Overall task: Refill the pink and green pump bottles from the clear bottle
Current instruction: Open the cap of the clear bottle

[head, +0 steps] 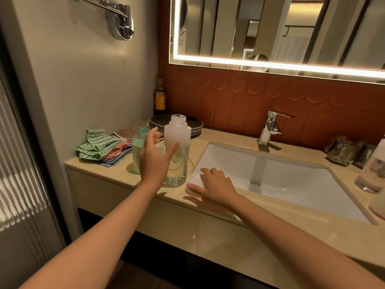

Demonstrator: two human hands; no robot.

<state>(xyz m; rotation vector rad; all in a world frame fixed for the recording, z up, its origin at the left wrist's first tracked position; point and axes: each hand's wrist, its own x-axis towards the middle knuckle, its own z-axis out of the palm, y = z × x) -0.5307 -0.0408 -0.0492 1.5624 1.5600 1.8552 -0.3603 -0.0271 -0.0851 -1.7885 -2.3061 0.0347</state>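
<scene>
Clear bottle (177, 147): middle of the frame, upright on the desk (112, 174), top off.
Green bottle (138, 151): just behind the left hand.
Left hand (154, 157): fingers apart, by the clear bottle.
Right hand (214, 184): on a white thing (194, 180); cannot tell if gripping.

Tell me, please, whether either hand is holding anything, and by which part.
Left hand is open beside the tall clear plastic bottle, gripping nothing. Right hand lies on top of a white object; a grip cannot be told.

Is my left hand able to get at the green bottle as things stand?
Likely yes. Your left hand is open right in front of the green bottle, with nothing between them; the clear bottle stands off to the right.
</scene>
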